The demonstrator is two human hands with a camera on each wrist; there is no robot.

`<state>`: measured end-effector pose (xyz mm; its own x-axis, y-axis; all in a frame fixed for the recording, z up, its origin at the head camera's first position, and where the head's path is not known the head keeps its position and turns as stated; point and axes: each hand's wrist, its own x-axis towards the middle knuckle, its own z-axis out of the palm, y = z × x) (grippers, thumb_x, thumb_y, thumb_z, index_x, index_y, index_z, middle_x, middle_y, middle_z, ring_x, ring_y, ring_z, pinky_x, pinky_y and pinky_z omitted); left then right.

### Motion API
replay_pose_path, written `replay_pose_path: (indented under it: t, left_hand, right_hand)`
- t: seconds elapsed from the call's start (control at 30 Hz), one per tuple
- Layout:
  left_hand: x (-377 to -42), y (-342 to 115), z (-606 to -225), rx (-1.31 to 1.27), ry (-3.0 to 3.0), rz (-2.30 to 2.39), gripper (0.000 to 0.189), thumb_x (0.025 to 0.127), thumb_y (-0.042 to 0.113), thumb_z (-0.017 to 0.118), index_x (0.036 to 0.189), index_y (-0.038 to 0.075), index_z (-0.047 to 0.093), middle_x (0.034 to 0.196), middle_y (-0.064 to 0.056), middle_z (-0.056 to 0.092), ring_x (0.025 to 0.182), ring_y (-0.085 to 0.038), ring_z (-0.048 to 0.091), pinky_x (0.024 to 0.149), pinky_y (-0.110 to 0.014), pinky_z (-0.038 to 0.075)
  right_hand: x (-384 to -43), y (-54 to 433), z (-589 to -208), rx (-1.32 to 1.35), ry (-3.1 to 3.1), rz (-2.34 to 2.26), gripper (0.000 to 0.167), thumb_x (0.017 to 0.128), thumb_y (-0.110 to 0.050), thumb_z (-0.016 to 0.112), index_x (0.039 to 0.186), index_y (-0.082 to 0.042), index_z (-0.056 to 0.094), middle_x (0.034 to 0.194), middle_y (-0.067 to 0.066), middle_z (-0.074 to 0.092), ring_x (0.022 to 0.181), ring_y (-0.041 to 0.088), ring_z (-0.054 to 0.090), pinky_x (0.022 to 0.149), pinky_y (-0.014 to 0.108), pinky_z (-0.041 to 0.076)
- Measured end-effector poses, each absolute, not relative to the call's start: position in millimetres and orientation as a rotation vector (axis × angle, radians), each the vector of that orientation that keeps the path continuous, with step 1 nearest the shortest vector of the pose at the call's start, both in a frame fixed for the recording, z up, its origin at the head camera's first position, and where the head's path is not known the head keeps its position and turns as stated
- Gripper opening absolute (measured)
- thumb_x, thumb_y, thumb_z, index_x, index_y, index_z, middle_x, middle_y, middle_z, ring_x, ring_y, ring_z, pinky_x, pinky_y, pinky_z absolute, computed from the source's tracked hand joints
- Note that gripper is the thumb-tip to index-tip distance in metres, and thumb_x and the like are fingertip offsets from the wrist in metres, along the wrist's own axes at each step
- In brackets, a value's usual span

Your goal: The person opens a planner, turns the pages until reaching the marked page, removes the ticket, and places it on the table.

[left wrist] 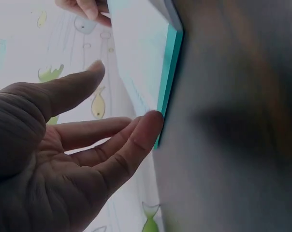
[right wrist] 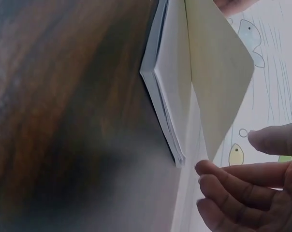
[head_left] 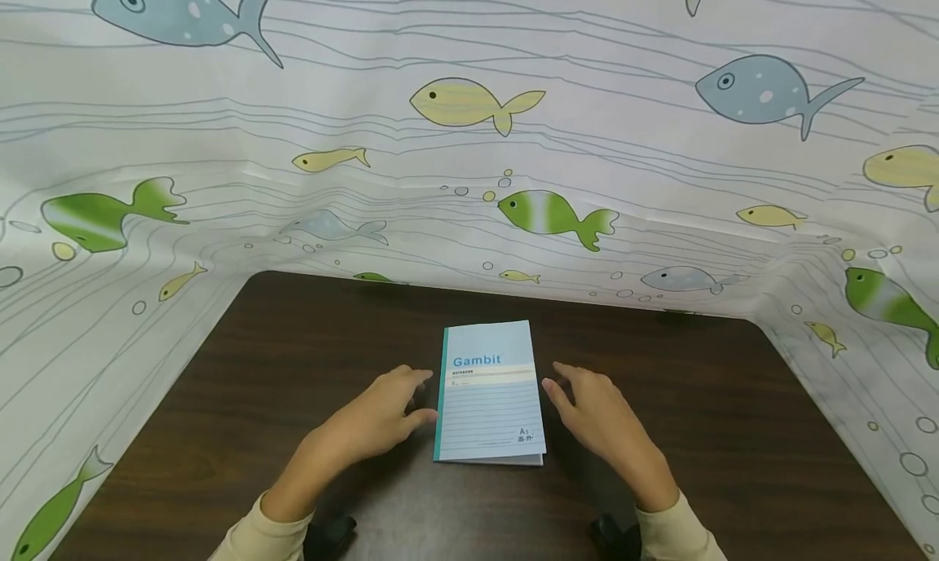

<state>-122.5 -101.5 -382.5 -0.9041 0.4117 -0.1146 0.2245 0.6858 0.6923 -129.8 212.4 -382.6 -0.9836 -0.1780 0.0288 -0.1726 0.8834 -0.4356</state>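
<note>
A pale blue notebook with a teal spine lies on the table, its printed front cover facing up. My left hand is beside the spine with fingers spread and holding nothing; in the left wrist view its fingertips overlap the teal spine. Just off the opposite edge is my right hand, thumb and fingers relaxed and apart, with nothing between them. Seen from the right wrist, the front cover stands lifted away from the white pages, and the right fingertips are near its corner.
Under the notebook is a dark brown wooden table. A white sheet printed with fish rises behind it and along both sides. Dark devices sit beneath the wrists, below the cream sleeves.
</note>
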Motion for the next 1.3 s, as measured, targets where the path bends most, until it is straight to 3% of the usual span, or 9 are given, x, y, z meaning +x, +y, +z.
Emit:
replay_pose_path:
  t: [0.1, 0.27, 0.43, 0.53, 0.63, 0.8, 1.0, 1.13, 1.3]
  left_hand:
    - [-122.2, -97.5, -386.2, 0.533, 2.558, 1.094, 0.058, 0.1, 0.016, 0.077, 0.145, -0.013, 0.055, 0.126, -0.018, 0.067, 0.104, -0.025, 0.066, 0.088, -0.044, 0.057]
    - [-122.6, -95.3, -393.8, 0.6, 2.496, 1.106, 0.049, 0.1, 0.015, 0.077, 0.136, -0.014, 0.06, 0.118, -0.016, 0.065, 0.098, -0.022, 0.06, 0.085, -0.04, 0.053]
    - [-122.7, -96.0, -396.0, 0.624, 2.493, 1.088, 0.049, 0.1, 0.015, 0.077, 0.137, -0.013, 0.062, 0.112, -0.013, 0.061, 0.093, -0.019, 0.056, 0.082, -0.035, 0.05]
    - [-122.9, -95.9, -395.1, 0.618, 2.49, 1.077, 0.052, 0.1, 0.016, 0.077, 0.14, -0.013, 0.061, 0.114, -0.013, 0.062, 0.095, -0.018, 0.057, 0.083, -0.035, 0.051]
    - [-123.4, -95.4, -394.3, 0.604, 2.485, 1.08, 0.053, 0.102, 0.018, 0.075, 0.142, -0.014, 0.06, 0.115, -0.013, 0.062, 0.096, -0.018, 0.056, 0.082, -0.034, 0.049]
    - [-128.3, -96.8, -394.6, 0.617, 2.447, 1.113, 0.046, 0.109, 0.019, 0.064, 0.14, -0.014, 0.061, 0.123, -0.018, 0.066, 0.097, -0.02, 0.056, 0.084, -0.039, 0.049]
    - [-134.6, -100.8, -397.6, 0.614, 2.347, 1.193, 0.044, 0.113, 0.022, 0.054, 0.141, -0.012, 0.06, 0.131, -0.023, 0.067, 0.092, -0.02, 0.07, 0.085, -0.042, 0.058]
    - [-137.0, -103.4, -395.7, 0.558, 2.257, 1.281, 0.047, 0.117, 0.027, 0.045, 0.138, -0.011, 0.061, 0.131, -0.026, 0.068, 0.1, -0.029, 0.075, 0.087, -0.044, 0.063]
    - [-138.6, -106.7, -393.7, 0.464, 2.144, 1.399, 0.059, 0.119, 0.037, 0.037, 0.138, -0.015, 0.059, 0.133, -0.029, 0.065, 0.111, -0.035, 0.074, 0.094, -0.045, 0.063]
  right_hand:
    - [-131.1, 210.2, -385.6, -0.305, 2.991, -0.753, 0.043, 0.11, -0.023, 0.063, 0.14, 0.007, 0.065, 0.135, 0.023, 0.073, 0.12, 0.036, 0.074, 0.101, 0.057, 0.057]
    - [-132.0, 206.2, -387.0, -0.336, 2.915, -0.824, 0.038, 0.109, -0.019, 0.064, 0.137, 0.005, 0.069, 0.135, 0.021, 0.074, 0.114, 0.028, 0.075, 0.097, 0.052, 0.06]
    - [-133.2, 204.3, -384.0, -0.359, 2.876, -0.896, 0.038, 0.108, -0.018, 0.064, 0.139, 0.004, 0.068, 0.121, 0.019, 0.078, 0.077, 0.016, 0.059, 0.076, 0.036, 0.051]
    - [-133.7, 204.0, -381.6, -0.377, 2.876, -0.941, 0.038, 0.108, -0.017, 0.065, 0.14, 0.003, 0.067, 0.113, 0.014, 0.079, 0.074, 0.012, 0.057, 0.073, 0.032, 0.05]
    - [-133.6, 203.2, -379.4, -0.418, 2.862, -1.009, 0.04, 0.108, -0.018, 0.065, 0.143, 0.003, 0.065, 0.111, 0.012, 0.08, 0.079, 0.011, 0.066, 0.074, 0.031, 0.055]
    - [-132.1, 199.7, -376.6, -0.526, 2.791, -1.16, 0.043, 0.112, -0.026, 0.06, 0.147, -0.001, 0.062, 0.123, 0.012, 0.078, 0.098, 0.016, 0.077, 0.088, 0.038, 0.062]
    - [-129.0, 188.1, -376.8, -0.666, 2.7, -1.193, 0.048, 0.116, -0.028, 0.049, 0.161, -0.011, 0.048, 0.142, 0.012, 0.07, 0.117, 0.024, 0.075, 0.098, 0.048, 0.06]
    - [-127.7, 181.5, -379.9, -0.785, 2.625, -1.153, 0.055, 0.117, -0.03, 0.047, 0.168, -0.014, 0.036, 0.155, 0.01, 0.062, 0.132, 0.028, 0.069, 0.104, 0.052, 0.057]
    - [-127.4, 172.0, -383.1, -0.852, 2.567, -1.095, 0.059, 0.116, -0.028, 0.048, 0.171, -0.021, 0.028, 0.161, 0.008, 0.056, 0.134, 0.028, 0.067, 0.107, 0.053, 0.055]
